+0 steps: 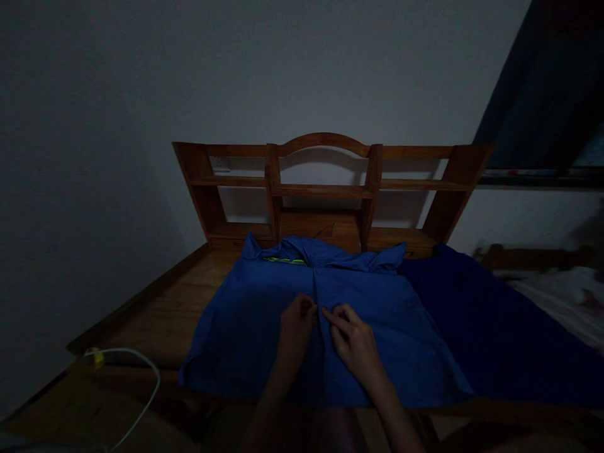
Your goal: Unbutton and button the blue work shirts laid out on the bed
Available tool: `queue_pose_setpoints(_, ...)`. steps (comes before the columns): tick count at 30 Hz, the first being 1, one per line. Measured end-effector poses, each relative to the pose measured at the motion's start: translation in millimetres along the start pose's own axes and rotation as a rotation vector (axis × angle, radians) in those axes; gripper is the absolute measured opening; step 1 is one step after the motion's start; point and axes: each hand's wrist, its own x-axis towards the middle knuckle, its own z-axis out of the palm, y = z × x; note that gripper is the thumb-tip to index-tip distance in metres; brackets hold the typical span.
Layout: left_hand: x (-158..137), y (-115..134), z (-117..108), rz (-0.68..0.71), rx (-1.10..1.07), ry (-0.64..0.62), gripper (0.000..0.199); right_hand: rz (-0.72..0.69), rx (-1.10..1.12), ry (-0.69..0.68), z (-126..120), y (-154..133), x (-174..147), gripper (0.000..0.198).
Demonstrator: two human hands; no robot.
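Note:
A blue shirt-like garment lies spread over the wooden desk, its front opening running down the middle and its upper part bunched at the back. At the left side of that opening, my left hand is closed, thumb and fingers pinching the cloth edge. My right hand is just across the opening, its fingers bent and the fingertips gripping the other edge. The small spot between the fingertips is too dark to make out. A yellow-green strip shows near the garment's bunched top.
The wooden desk has a shelf unit along its back, against the wall. A darker blue cloth covers the desk's right side. A white cable with a yellow tag loops at the left front. Dim light covers the room.

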Motion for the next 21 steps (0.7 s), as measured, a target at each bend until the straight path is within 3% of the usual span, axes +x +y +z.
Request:
queue_pose_setpoints(10, -15.2, -11.7, 22.2, -0.125, -0.412, 0.024, 0.014, 0.037, 0.08, 0.099, 7.8, 1.2, 0.9, 0.033)
queue_pose_setpoints(21, -19.1, -14.4, 24.6, -0.046, -0.326, -0.049, 0.014, 0.105, 0.089, 0.121, 7.8, 3.4, 2.0, 0.017)
